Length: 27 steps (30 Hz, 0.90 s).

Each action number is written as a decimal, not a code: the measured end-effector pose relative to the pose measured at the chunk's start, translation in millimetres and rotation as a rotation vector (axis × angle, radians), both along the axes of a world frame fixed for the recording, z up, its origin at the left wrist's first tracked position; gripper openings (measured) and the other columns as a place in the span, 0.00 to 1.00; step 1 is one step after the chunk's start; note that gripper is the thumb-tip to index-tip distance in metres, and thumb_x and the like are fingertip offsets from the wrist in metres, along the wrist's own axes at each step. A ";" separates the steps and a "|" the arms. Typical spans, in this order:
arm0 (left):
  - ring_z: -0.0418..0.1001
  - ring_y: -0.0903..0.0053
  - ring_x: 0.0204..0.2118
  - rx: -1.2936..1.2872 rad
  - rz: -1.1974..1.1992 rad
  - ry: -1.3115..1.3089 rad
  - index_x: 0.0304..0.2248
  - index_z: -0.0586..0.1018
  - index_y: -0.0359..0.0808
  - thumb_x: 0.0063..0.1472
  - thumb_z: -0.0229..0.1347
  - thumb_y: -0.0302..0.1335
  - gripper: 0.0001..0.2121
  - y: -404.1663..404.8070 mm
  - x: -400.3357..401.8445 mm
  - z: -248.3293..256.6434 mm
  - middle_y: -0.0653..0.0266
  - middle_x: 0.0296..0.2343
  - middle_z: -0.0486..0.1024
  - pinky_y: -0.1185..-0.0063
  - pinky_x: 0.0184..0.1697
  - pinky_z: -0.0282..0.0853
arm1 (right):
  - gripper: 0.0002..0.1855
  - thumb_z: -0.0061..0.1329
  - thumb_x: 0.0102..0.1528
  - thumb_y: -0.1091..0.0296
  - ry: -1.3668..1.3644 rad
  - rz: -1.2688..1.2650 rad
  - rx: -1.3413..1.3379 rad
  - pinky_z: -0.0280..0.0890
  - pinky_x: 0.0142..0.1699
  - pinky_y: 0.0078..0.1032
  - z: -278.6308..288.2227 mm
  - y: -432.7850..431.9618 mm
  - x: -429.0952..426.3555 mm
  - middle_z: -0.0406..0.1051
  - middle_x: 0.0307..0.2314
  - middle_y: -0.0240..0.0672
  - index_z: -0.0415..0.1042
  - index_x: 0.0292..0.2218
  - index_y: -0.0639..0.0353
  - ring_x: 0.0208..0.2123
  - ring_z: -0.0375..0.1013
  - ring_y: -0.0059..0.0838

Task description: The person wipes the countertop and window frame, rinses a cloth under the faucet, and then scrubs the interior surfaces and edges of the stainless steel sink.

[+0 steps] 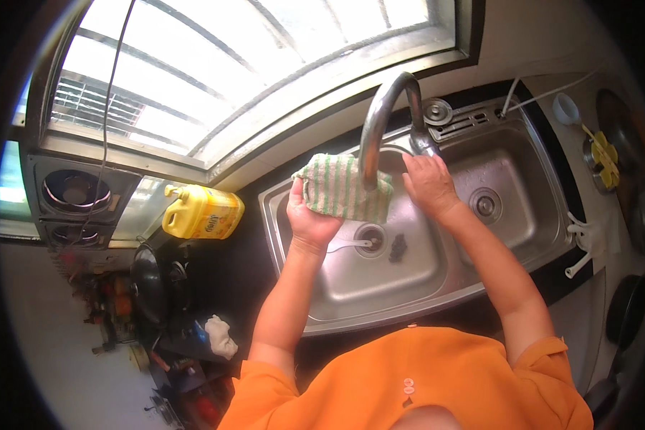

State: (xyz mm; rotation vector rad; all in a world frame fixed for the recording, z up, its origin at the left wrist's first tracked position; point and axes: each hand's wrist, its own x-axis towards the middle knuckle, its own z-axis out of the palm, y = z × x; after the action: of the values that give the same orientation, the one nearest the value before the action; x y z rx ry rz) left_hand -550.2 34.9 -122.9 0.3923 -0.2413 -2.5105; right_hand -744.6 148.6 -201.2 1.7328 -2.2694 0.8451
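Observation:
My left hand (316, 221) holds a green-and-white striped cloth (333, 185) under the spout of a curved metal faucet (373, 123). Part of the cloth lies behind the spout, and I cannot tell whether water runs. My right hand (432, 185) is at the faucet's base, its fingers on the lever (425, 144), whose end they hide. Below both hands is a double-bowl stainless steel sink (376, 287). In the left bowl, a white spoon (349, 244) lies with one end over the drain (373, 236), beside a dark scouring pad or rag (398, 248).
A yellow detergent jug (204, 212) with a pump stands left of the sink. A drain strainer (437, 111) rests behind the faucet. The right bowl (508, 183) has its own drain. A lidded black pan (150, 282) is at left. A barred window (247, 70) rises behind.

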 end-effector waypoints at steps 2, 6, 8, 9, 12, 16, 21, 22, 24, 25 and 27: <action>0.63 0.65 0.49 0.051 -0.015 -0.044 0.44 0.71 0.37 0.60 0.38 0.40 0.20 14.4 -6.3 -2.3 0.59 0.44 0.69 0.65 0.56 0.52 | 0.19 0.47 0.47 0.64 -0.009 0.015 -0.017 0.56 0.51 0.35 -11.8 6.0 -2.0 0.68 0.32 0.36 0.65 0.41 0.59 0.39 0.66 0.34; 0.61 0.61 0.51 0.021 -0.070 -0.053 0.47 0.67 0.35 0.61 0.35 0.41 0.22 28.0 -16.9 -12.9 0.55 0.47 0.65 0.64 0.56 0.50 | 0.18 0.46 0.46 0.65 0.002 0.047 -0.043 0.55 0.51 0.33 -14.6 13.8 -0.2 0.67 0.34 0.37 0.66 0.40 0.60 0.41 0.65 0.34; 0.60 0.60 0.51 0.026 -0.046 -0.073 0.48 0.66 0.33 0.61 0.33 0.42 0.24 30.1 -23.9 -18.2 0.53 0.48 0.64 0.62 0.57 0.48 | 0.17 0.45 0.45 0.68 0.017 0.060 -0.037 0.55 0.52 0.32 -13.3 19.1 -1.9 0.67 0.35 0.39 0.65 0.40 0.61 0.44 0.64 0.36; 0.60 0.60 0.51 0.035 -0.049 -0.073 0.48 0.66 0.33 0.61 0.33 0.42 0.24 32.7 -27.0 -18.3 0.53 0.48 0.64 0.62 0.57 0.48 | 0.17 0.45 0.45 0.68 0.015 0.058 -0.028 0.55 0.52 0.32 -14.9 21.1 -3.1 0.67 0.35 0.39 0.65 0.40 0.61 0.44 0.64 0.36; 0.59 0.60 0.51 0.058 -0.061 -0.115 0.47 0.66 0.32 0.61 0.33 0.42 0.24 37.6 -32.0 -17.2 0.53 0.48 0.64 0.62 0.58 0.46 | 0.19 0.42 0.44 0.74 0.080 0.023 -0.010 0.54 0.54 0.34 -14.1 21.7 -1.9 0.66 0.40 0.43 0.64 0.41 0.63 0.48 0.62 0.39; 0.60 0.60 0.51 0.051 -0.059 -0.075 0.45 0.68 0.32 0.60 0.34 0.42 0.24 36.1 -18.4 -24.7 0.54 0.46 0.65 0.62 0.57 0.47 | 0.25 0.39 0.43 0.78 -0.211 0.217 -0.146 0.52 0.56 0.34 10.8 34.4 35.5 0.63 0.44 0.47 0.62 0.46 0.65 0.49 0.61 0.42; 0.61 0.61 0.51 0.087 -0.031 -0.009 0.45 0.68 0.32 0.59 0.35 0.41 0.23 36.9 -16.5 -36.5 0.54 0.45 0.66 0.63 0.57 0.47 | 0.27 0.46 0.48 0.64 -0.823 -0.023 -0.173 0.56 0.52 0.34 15.7 32.9 70.1 0.64 0.41 0.50 0.58 0.48 0.65 0.45 0.63 0.45; 0.61 0.61 0.51 0.092 0.025 -0.038 0.46 0.67 0.32 0.59 0.35 0.41 0.23 37.0 -16.3 -39.8 0.54 0.45 0.66 0.63 0.58 0.47 | 0.30 0.49 0.48 0.59 -0.711 -0.066 -0.143 0.57 0.51 0.34 17.2 30.1 73.4 0.63 0.40 0.52 0.57 0.49 0.65 0.44 0.63 0.45; 0.60 0.62 0.51 0.091 0.045 -0.034 0.46 0.67 0.31 0.59 0.35 0.38 0.22 39.7 -18.9 -40.5 0.55 0.46 0.66 0.65 0.58 0.46 | 0.34 0.51 0.45 0.57 -0.832 -0.076 -0.044 0.57 0.50 0.34 18.4 21.4 79.0 0.64 0.40 0.53 0.55 0.49 0.64 0.43 0.64 0.45; 0.60 0.62 0.51 0.092 0.036 -0.031 0.46 0.67 0.31 0.59 0.35 0.38 0.22 42.8 -21.7 -38.1 0.55 0.46 0.66 0.65 0.58 0.46 | 0.37 0.52 0.43 0.55 -0.950 -0.087 0.059 0.58 0.49 0.34 16.7 18.2 79.1 0.64 0.40 0.55 0.54 0.50 0.64 0.43 0.65 0.45; 0.59 0.62 0.52 0.114 0.068 -0.063 0.46 0.67 0.32 0.60 0.35 0.37 0.21 47.3 -23.1 -34.1 0.55 0.47 0.65 0.66 0.59 0.46 | 0.33 0.51 0.43 0.55 -1.098 -0.074 -0.010 0.60 0.46 0.34 3.3 8.9 74.3 0.66 0.37 0.53 0.59 0.46 0.65 0.39 0.67 0.45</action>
State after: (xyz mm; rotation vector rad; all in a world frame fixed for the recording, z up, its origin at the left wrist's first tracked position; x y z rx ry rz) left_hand -573.3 82.3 -157.1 0.5174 -0.1075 -2.4545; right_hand -670.3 157.4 -197.9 1.2733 -2.8234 2.1671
